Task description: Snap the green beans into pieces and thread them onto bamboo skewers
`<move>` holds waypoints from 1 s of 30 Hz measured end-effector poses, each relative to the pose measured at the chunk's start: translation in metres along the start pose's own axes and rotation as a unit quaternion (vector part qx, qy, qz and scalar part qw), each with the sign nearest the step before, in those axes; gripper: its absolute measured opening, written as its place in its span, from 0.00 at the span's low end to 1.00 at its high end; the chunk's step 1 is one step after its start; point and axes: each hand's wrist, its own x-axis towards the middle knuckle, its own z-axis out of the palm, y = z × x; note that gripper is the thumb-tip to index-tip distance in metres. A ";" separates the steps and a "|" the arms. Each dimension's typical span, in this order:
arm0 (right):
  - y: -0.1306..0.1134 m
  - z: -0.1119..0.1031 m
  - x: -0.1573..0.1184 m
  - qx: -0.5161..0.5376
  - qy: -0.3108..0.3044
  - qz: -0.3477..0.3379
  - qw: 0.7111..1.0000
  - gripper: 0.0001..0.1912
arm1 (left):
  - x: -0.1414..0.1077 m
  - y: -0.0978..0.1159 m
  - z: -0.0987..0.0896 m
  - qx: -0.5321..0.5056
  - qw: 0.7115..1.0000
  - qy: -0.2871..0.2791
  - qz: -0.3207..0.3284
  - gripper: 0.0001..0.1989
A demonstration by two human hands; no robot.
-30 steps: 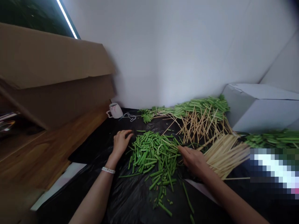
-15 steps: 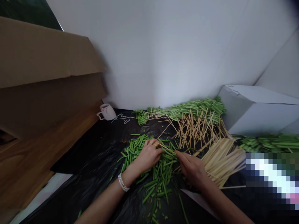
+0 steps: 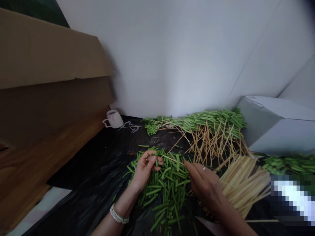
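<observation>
My left hand (image 3: pixel 147 164), with a beaded bracelet at the wrist, pinches a short green bean piece (image 3: pixel 156 158). My right hand (image 3: pixel 203 178) grips a thin wooden skewer (image 3: pixel 169 158) that points left toward that piece. One green piece (image 3: pixel 178 163) is on the skewer, near my right fingers. Whether the skewer tip touches the piece in my left hand is too small to tell. Below both hands a loose pile of cut green beans (image 3: pixel 162 186) lies on black plastic sheeting (image 3: pixel 98 183).
Filled skewers (image 3: pixel 214 121) lie along the white wall, their bare sticks toward me. Bare skewers (image 3: pixel 246 186) are heaped at my right, near more long beans (image 3: pixel 290 164) and a white box (image 3: pixel 278 127). A mug (image 3: pixel 114 119) and a cardboard box (image 3: pixel 56 65) are at left.
My left hand has moved left, away from my right hand, and now shows a green piece between its fingers. The skewer between the hands is more exposed. The view has shifted slightly.
</observation>
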 end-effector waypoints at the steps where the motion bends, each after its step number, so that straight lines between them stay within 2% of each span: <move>1: -0.002 0.006 -0.003 -0.003 0.001 -0.004 1.000 0.20 | -0.001 -0.002 -0.001 -0.026 0.999 -0.002 -0.028 0.19; 5: -0.008 0.019 -0.022 0.005 -0.036 -0.027 0.999 0.23 | -0.005 -0.001 -0.002 -0.113 0.989 -0.011 -0.098 0.22; 9: -0.007 0.015 -0.030 0.022 -0.038 -0.019 0.999 0.27 | -0.006 0.001 -0.002 -0.126 0.984 -0.003 -0.126 0.19; 15: -0.006 0.008 -0.024 0.010 -0.039 -0.013 0.999 0.33 | -0.007 0.000 -0.001 -0.146 0.982 -0.002 -0.116 0.18; 21: -0.011 0.005 -0.023 0.012 -0.058 -0.011 0.998 0.32 | -0.007 -0.003 -0.002 -0.140 0.985 -0.012 -0.101 0.16; 30: -0.012 0.007 -0.022 -0.003 -0.042 -0.007 0.999 0.34 | -0.008 -0.003 -0.002 -0.137 0.986 -0.019 -0.095 0.16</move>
